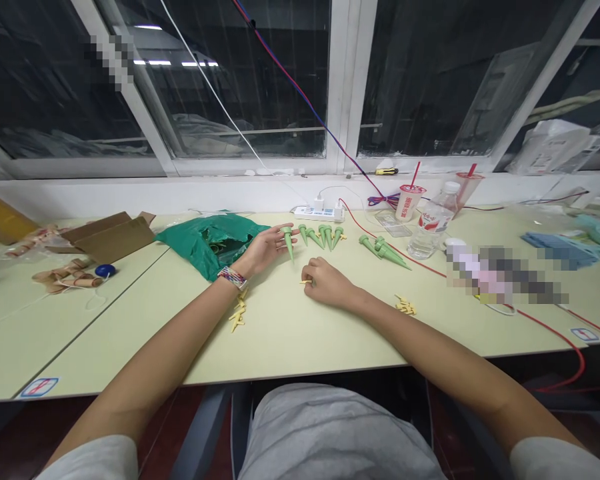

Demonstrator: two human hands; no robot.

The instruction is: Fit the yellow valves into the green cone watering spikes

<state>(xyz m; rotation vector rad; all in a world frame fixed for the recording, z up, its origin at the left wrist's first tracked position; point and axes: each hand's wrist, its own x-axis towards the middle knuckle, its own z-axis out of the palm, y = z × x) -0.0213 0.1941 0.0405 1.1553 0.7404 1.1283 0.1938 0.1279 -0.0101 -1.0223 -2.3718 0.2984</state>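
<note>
My left hand grips a green plant watering spike, its wide end up and its tip pointing down. The fingers are partly stretched behind the spike. To the right and nearer to me, my right hand is closed in a pinch on a small yellow peg. Several more green spikes lie in a row beyond the hands, and a few others lie further right. Small yellow pegs are scattered by my left wrist. Another pile of yellow pegs lies beyond my right forearm.
A torn green plastic bag lies behind my left wrist. Wooden pieces with a blue ball and a cardboard box are at left. A power strip, paper cup, water bottle and red cable are at right.
</note>
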